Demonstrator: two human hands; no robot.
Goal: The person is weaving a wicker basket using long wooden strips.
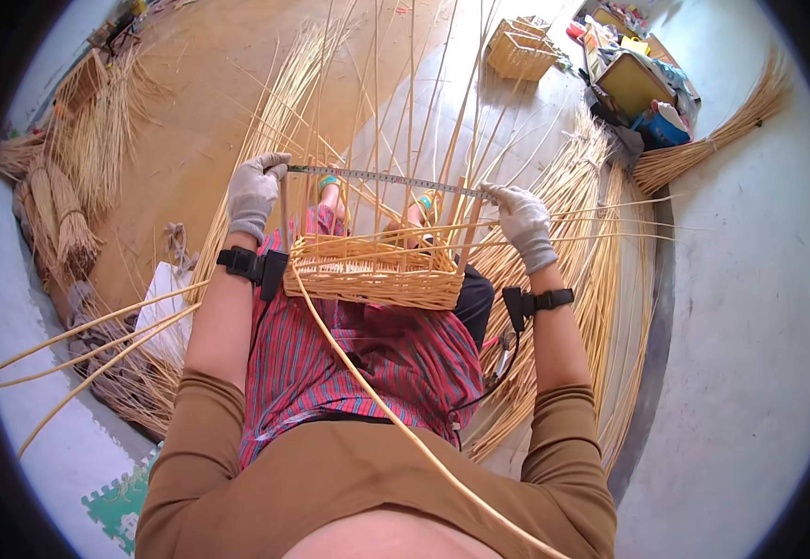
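A half-woven wicker basket (377,275) with tall upright rods and wooden corner posts rests on my lap over striped red cloth (354,359). A tape measure (372,175) stretches across it above the woven rim. My gloved left hand (254,196) pinches one end beside the left corner post (284,205). My gloved right hand (521,219) is closed on the other end near the right post (473,219). Loose long rods jut out sideways from the basket.
Willow rod bundles lie on the left (74,205), on the right (554,345) and against the right wall (703,149). A small wooden crate (521,56) stands at the back, near a cluttered pile with a bag (629,88). Green foam mats (116,503) lie at lower left.
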